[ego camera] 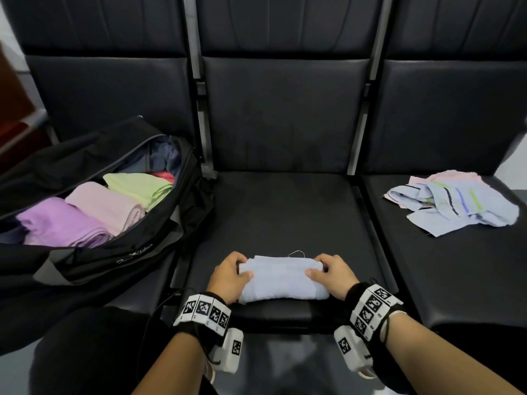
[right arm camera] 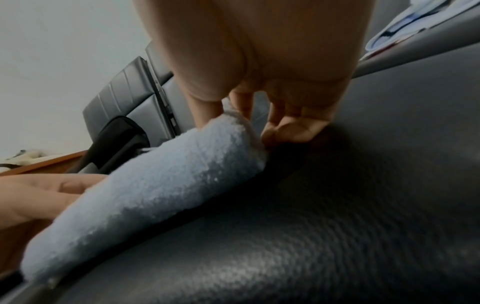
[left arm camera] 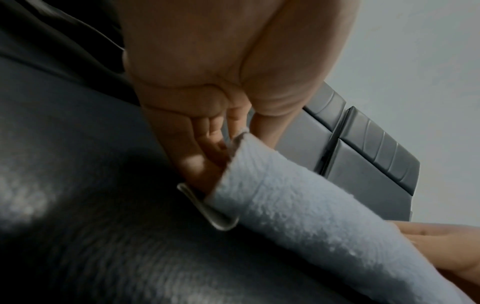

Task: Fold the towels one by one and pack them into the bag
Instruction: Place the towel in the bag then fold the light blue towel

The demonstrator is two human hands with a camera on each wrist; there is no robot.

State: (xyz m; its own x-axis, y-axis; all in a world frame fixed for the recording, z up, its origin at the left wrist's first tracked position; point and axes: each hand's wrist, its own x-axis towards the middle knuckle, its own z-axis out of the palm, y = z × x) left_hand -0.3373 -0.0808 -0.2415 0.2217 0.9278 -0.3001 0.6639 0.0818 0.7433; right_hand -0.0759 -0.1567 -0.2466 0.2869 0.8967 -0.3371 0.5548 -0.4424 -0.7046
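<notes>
A: How far along is it?

B: Well along, I'd judge. The black bag [ego camera: 94, 201] at nine o'clock lies unzipped with purple [ego camera: 61, 223], pink [ego camera: 107, 205] and green [ego camera: 139, 188] folded towels packed in a row. A small heap of unfolded towels [ego camera: 453, 205] waits at two o'clock.

A: And the one in hand?

B: The pale blue towel [ego camera: 282, 279] sits folded at six o'clock, near the seat's front edge. The left hand [ego camera: 231, 273] and right hand [ego camera: 330, 273] each pinch one end of it, thumbs on top, fingers curled under.

A: The setting?

B: A row of dark padded seats [ego camera: 285, 212] with tall backs; the towel lies on the middle one, with a pale wall behind.
</notes>
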